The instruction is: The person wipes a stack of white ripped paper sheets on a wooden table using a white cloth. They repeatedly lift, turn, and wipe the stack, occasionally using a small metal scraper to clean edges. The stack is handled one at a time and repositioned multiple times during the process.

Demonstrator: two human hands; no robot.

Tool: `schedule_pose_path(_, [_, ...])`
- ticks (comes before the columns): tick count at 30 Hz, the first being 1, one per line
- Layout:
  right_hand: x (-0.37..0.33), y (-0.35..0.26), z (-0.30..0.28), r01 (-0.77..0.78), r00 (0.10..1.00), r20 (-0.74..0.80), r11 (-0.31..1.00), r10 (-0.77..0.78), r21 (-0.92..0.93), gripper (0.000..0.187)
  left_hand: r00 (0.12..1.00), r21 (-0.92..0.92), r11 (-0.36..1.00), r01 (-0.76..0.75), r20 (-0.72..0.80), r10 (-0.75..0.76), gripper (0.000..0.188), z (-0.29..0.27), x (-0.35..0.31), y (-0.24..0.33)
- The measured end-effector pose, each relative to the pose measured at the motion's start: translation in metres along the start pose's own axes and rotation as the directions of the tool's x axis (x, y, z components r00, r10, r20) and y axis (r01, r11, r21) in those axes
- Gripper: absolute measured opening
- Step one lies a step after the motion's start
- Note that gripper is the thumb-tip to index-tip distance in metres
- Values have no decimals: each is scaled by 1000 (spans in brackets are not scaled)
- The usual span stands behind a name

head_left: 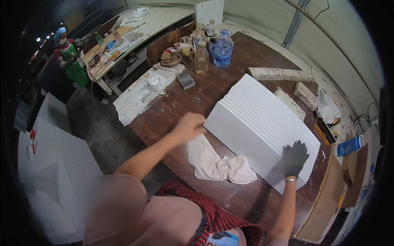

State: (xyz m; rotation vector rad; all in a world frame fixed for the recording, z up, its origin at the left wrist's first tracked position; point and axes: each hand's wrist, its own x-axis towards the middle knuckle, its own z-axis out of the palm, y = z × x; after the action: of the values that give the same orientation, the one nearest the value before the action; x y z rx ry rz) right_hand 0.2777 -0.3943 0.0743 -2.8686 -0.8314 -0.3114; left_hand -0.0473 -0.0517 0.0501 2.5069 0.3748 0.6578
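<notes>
A large white block (262, 135) lies slantwise on the brown table. Its near face is smooth, and its top is lined with many parallel ridges. My right hand (295, 159), in a dark glove, rests flat on the block's near right part with its fingers spread. At the block's left corner is my bare left hand (191, 126). Its fingers are blurred and partly hidden, and I cannot tell whether they grip the edge. A crumpled white cloth (217, 162) lies between my forearms, against the block's near side.
Beyond stand a large water bottle (223, 49), a smaller bottle (201, 59) and a bowl (170, 60). A grey block (186, 81) sits nearer. Long rough pieces (279, 74) lie behind the white block. A blue container (349, 146) is at right. A co-worker (69, 57) stands far left.
</notes>
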Motion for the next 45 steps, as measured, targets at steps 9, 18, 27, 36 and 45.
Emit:
schedule_pose_path(9, [12,-106,22,-142,990,8,986,142,85,57,978,589,808,-1,168,-121,32,-72,110,-180])
schedule_pose_path(18, [15,-142,24,-230,944,-236,973,230,28,41,981,170,985,-31,195,-3,50,-70,157,-209])
schedule_pose_path(27, [19,-144,22,-230,952,-199,972,233,38,37,704,-363,683,-634,94,704,49,-3,218,-104])
schedule_pose_path(36, [21,-146,21,-222,955,-188,974,228,52,40,668,-402,637,-658,80,740,51,20,275,-123])
schedule_pose_path(45, [18,-145,22,-219,946,-226,972,232,81,42,763,-280,738,-614,33,646,48,66,356,-146])
